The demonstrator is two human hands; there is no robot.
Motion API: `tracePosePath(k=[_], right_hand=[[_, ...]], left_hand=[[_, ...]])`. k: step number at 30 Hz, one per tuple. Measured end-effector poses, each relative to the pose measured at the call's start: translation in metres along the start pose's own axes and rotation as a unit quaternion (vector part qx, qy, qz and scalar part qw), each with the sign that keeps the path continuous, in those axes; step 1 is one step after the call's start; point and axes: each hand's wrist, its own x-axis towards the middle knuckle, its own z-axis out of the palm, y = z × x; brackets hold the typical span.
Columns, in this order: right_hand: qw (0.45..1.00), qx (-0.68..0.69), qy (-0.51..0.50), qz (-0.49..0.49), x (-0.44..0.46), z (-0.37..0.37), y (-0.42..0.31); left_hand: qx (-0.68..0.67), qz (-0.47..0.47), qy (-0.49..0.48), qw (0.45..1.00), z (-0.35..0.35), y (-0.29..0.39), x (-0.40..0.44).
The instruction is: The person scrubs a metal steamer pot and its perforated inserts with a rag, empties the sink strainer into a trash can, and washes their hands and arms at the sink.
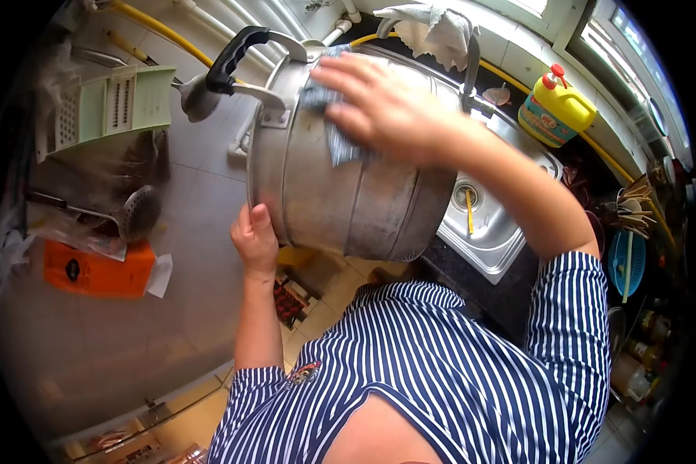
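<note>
A large metal pot (325,193) lies tilted on its side in front of me, a black handle (240,58) standing up at its upper left. My left hand (255,240) is closed on the pot's lower left edge, thumb on the outside. Pressed against the upper side of the pot, my right hand (383,108) holds a grey-blue cloth (344,147) under its fingers. Motion blurs this hand somewhat.
To the right is a steel sink (495,240), with a faucet (472,69) behind it. A yellow detergent bottle (555,112) stands by the window. Graters (120,104), a skimmer (138,213) and an orange packet (100,267) hang at left. A blue basket (626,263) is far right.
</note>
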Motion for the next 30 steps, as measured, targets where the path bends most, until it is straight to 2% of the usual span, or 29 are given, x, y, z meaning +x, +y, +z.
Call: tracePosePath(k=[1,3,4,5,6,8,10,12,13,14,16,17,19,20,22,23,25,26,27,28,29,30], right_hand=[[0.996,0.061,-0.059,0.037,0.011,-0.011,0.013],[0.975,0.125,-0.125,0.135,0.024,-0.003,0.058],[0.952,0.186,-0.144,0.197,0.026,-0.003,0.072],[0.951,0.207,-0.132,0.186,0.020,0.007,0.095],[0.959,0.169,-0.134,0.183,0.011,0.027,0.129],[0.920,0.099,-0.235,0.297,-0.004,0.051,0.163],[0.857,0.251,-0.122,0.432,-0.035,0.075,0.167],[0.857,0.204,-0.103,0.462,-0.047,0.094,0.172],[0.919,0.126,-0.054,0.369,-0.062,0.123,0.186],[0.926,0.178,-0.058,0.328,-0.069,0.151,0.201],[0.906,0.113,-0.025,0.407,-0.086,0.207,0.209],[0.905,0.115,-0.026,0.409,-0.094,0.219,0.210],[0.875,0.077,-0.283,0.385,-0.107,0.239,0.213],[0.875,0.080,-0.282,0.386,-0.113,0.252,0.215],[0.861,0.000,-0.441,0.253,-0.119,0.269,0.218],[0.862,0.003,-0.439,0.254,-0.117,0.276,0.227],[0.838,-0.005,-0.420,0.348,-0.103,0.272,0.232],[0.837,0.000,-0.421,0.349,-0.108,0.287,0.238],[0.878,-0.173,-0.235,0.380,-0.119,0.309,0.247],[0.858,-0.335,-0.034,0.387,-0.123,0.318,0.248],[0.860,-0.229,-0.137,0.435,-0.127,0.326,0.249],[0.860,-0.227,-0.141,0.436,-0.124,0.322,0.243]], left_hand=[[-0.001,-0.002,0.000,1.000,-0.002,-0.003,-0.007],[0.031,0.005,0.059,0.998,-0.004,-0.005,-0.018],[0.030,0.004,0.058,0.998,-0.007,-0.004,-0.019],[0.046,-0.039,0.075,0.995,-0.012,-0.001,-0.018],[0.064,-0.082,0.091,0.990,-0.020,0.001,-0.017],[0.067,-0.118,0.080,0.987,-0.040,-0.001,-0.017],[0.033,-0.148,0.096,0.984,-0.057,0.000,-0.020],[0.023,-0.169,0.096,0.981,-0.074,0.007,-0.027],[0.013,-0.192,0.105,0.976,-0.078,0.010,-0.030],[0.016,-0.196,0.100,0.975,-0.080,0.011,-0.031],[0.000,-0.172,0.107,0.979,-0.083,0.015,-0.030],[0.025,-0.143,0.148,0.978,-0.073,0.024,-0.025],[0.051,-0.147,0.155,0.976,-0.071,0.027,-0.025],[0.075,-0.149,0.164,0.972,-0.071,0.028,-0.025],[0.083,-0.150,0.170,0.970,-0.070,0.030,-0.024],[0.087,-0.153,0.179,0.968,-0.068,0.030,-0.022],[0.082,-0.162,0.188,0.965,-0.061,0.035,-0.021],[0.073,-0.175,0.199,0.961,-0.061,0.033,-0.020],[0.098,-0.174,0.177,0.964,-0.065,0.030,-0.021],[0.103,-0.175,0.174,0.964,-0.065,0.029,-0.021],[0.078,-0.189,0.176,0.963,-0.064,0.031,-0.021],[0.052,-0.205,0.179,0.961,-0.063,0.033,-0.021]])
